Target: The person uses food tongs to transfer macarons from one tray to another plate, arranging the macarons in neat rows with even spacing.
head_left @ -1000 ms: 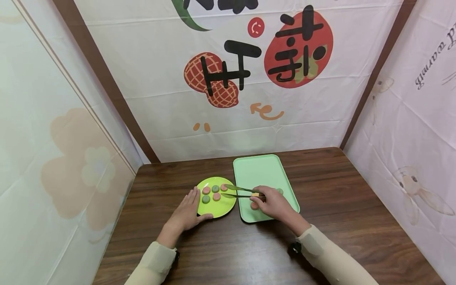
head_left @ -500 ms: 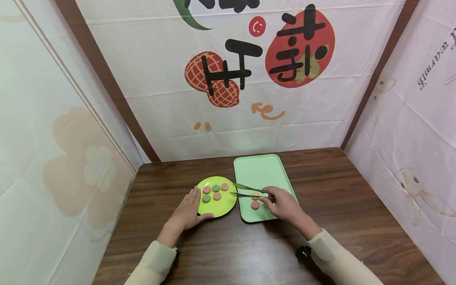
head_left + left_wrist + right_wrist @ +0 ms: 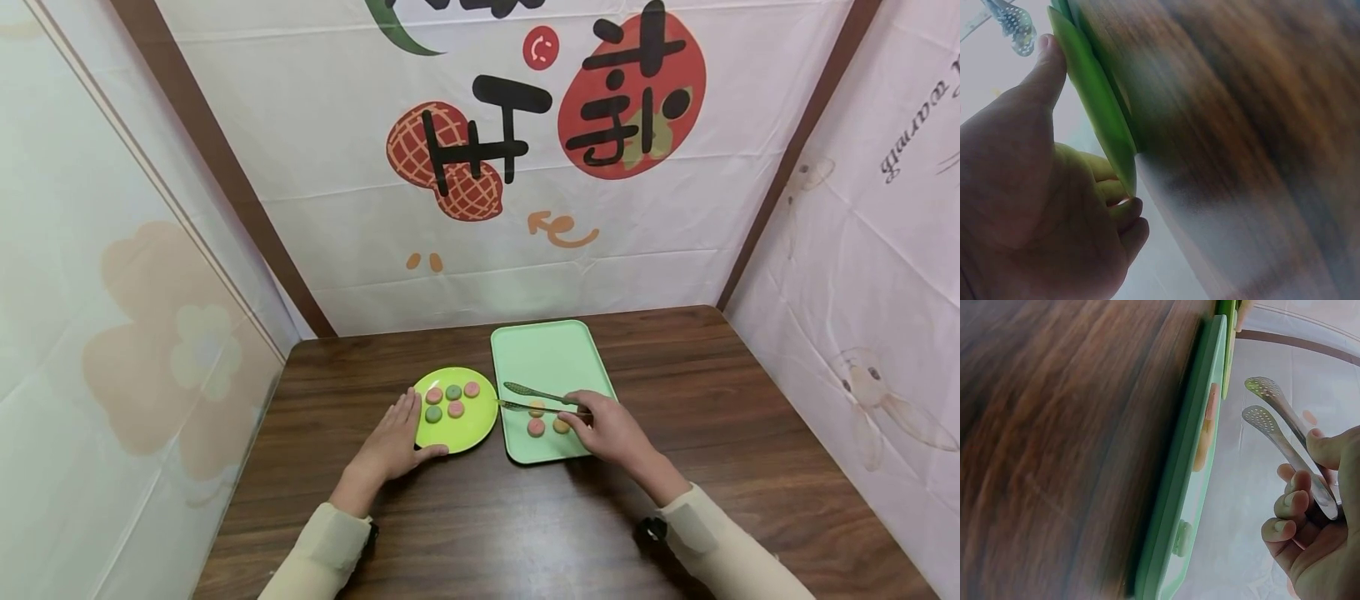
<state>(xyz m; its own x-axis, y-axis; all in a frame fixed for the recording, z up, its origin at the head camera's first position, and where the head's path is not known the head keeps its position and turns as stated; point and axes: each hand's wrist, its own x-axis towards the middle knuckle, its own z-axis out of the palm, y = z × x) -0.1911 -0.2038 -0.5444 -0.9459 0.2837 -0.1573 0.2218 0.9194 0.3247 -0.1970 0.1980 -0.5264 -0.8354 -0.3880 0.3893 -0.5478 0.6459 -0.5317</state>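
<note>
Along the left side of a yellow-green plate (image 3: pixel 471 435) lies my left hand (image 3: pixel 392 439), fingers extended at the rim and thumb spread along its front edge. Pink macarons (image 3: pixel 456 409) and green macarons (image 3: pixel 433 413) sit in a cluster on this plate. My right hand (image 3: pixel 613 431) grips metal tongs (image 3: pixel 542 394) above a mint-green tray (image 3: pixel 551 350). The tongs' perforated tips stand apart with nothing between them. Under the tongs, the tray holds a pink macaron (image 3: pixel 536 427) and orange macarons (image 3: pixel 562 426). A green macaron (image 3: pixel 1182 538) on it shows in the right wrist view.
Plate and tray stand side by side on a dark wooden table (image 3: pixel 495 533). A printed white cloth (image 3: pixel 360 250) rises behind the table's back edge, with more cloth walls at the left and right.
My right hand has drawn the tongs to the right, from the pink macaron at the plate's right side to over the tray. The left hand has stayed at the plate.
</note>
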